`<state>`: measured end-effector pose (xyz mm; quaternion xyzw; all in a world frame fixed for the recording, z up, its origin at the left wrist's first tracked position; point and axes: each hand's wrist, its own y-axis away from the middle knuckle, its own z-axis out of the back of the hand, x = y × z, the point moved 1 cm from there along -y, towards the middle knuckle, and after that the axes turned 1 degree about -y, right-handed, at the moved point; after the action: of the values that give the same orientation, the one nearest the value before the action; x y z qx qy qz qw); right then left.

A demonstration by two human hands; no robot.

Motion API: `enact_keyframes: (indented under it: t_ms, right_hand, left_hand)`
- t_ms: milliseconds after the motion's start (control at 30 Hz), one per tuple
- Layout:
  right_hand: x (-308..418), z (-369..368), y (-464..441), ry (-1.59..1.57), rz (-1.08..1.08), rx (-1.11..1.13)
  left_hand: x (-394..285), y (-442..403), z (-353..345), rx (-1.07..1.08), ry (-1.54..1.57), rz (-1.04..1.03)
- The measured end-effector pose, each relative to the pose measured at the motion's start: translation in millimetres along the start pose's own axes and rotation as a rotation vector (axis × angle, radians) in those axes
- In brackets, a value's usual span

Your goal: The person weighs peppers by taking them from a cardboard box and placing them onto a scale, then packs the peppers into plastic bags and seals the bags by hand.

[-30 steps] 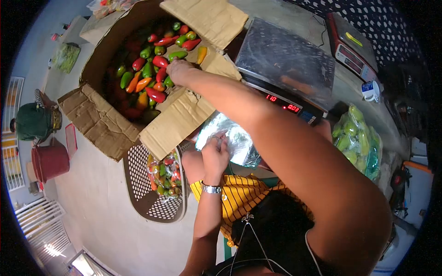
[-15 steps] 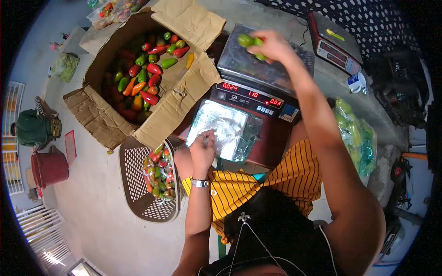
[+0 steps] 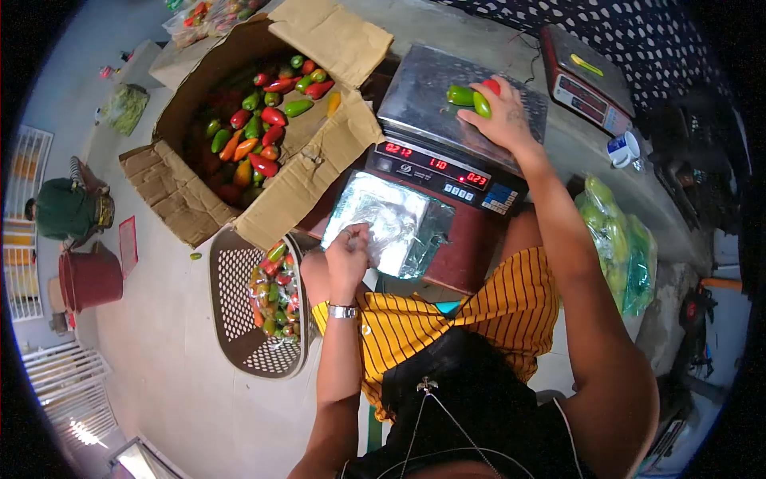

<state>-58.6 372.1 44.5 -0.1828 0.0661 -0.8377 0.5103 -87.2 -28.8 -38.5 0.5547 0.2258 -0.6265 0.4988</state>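
Note:
My right hand point(image 3: 504, 118) is wrapped round several red and green peppers point(image 3: 481, 104) on the metal pan of a digital scale point(image 3: 415, 96). Its red display point(image 3: 437, 164) is lit. In front of the scale lies a stack of clear plastic bags point(image 3: 391, 223), bright with reflections. My left hand point(image 3: 348, 249) has its fingers curled and pinched at the left edge of the top plastic bag. A cardboard box point(image 3: 287, 180) with open flaps stands left of the scale. Inside it are several red, green and orange peppers point(image 3: 263, 128).
Below the box, a plastic basket point(image 3: 231, 319) holds bagged peppers point(image 3: 275, 295). A second scale point(image 3: 586, 80) and a mug point(image 3: 622, 149) are at right. Bags of green produce point(image 3: 610, 239) hang near my right arm. A red bucket point(image 3: 92, 279) stands far left, by a person point(image 3: 68, 207).
My right hand has lowered the peppers onto the scale pan and shifted slightly right. The display's left figure went from 0.024 to 0.212. My left hand stays at the plastic bags.

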Motion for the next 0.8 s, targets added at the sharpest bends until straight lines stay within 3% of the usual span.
enact_keyframes:
  t_ms: [267,367,467,533,567,600,633,667,700,733,767,800]
  right_hand:
    - [4.8,2.9,4.7,0.026,0.063,-0.05]
    - [21.7,14.1,6.6,0.129,0.085,-0.196]
    - [77.1,34.7,-4.9,-0.05,0.194,-0.472]
    - [142.4,34.2,-25.5,-0.27,0.355,-0.522]
    - [176.3,23.8,-38.9,-0.423,0.465,-0.478]
    - [217.7,7.2,-47.7,-0.67,0.447,-0.348]
    - [252.4,-18.8,-64.1,-0.722,0.445,-0.174]
    - [287.2,-54.9,-80.3,-0.663,0.396,-0.072]
    - [320.3,-75.3,-96.3,-0.618,0.269,0.292]
    - [349.2,-123.4,-116.5,-0.423,0.26,0.41]
    - [367.9,-143.0,-125.8,-0.358,0.191,0.69]
    - [387.7,-216.0,-136.7,-0.168,0.228,0.669]
  left_hand:
    - [5.0,-3.2,6.7,-0.021,-0.076,0.0]
    - [16.9,-5.1,6.7,-0.026,-0.096,-0.021]
    - [22.2,-4.8,7.1,-0.022,-0.054,-0.011]
    - [18.9,-4.0,7.6,-0.027,-0.05,-0.013]
    - [20.5,-4.5,7.7,-0.027,-0.054,-0.033]
    - [21.8,-7.1,9.3,-0.03,-0.057,-0.056]
    - [20.7,-8.5,11.2,-0.028,-0.058,-0.031]
    - [17.1,-7.5,12.1,-0.025,-0.057,-0.006]
    - [13.8,-6.2,12.0,-0.019,-0.055,0.02]
    - [13.1,-5.2,10.4,-0.01,-0.052,0.046]
    - [14.6,-3.5,9.0,-0.016,-0.051,0.033]
    - [16.1,-2.6,9.5,-0.018,-0.053,0.017]
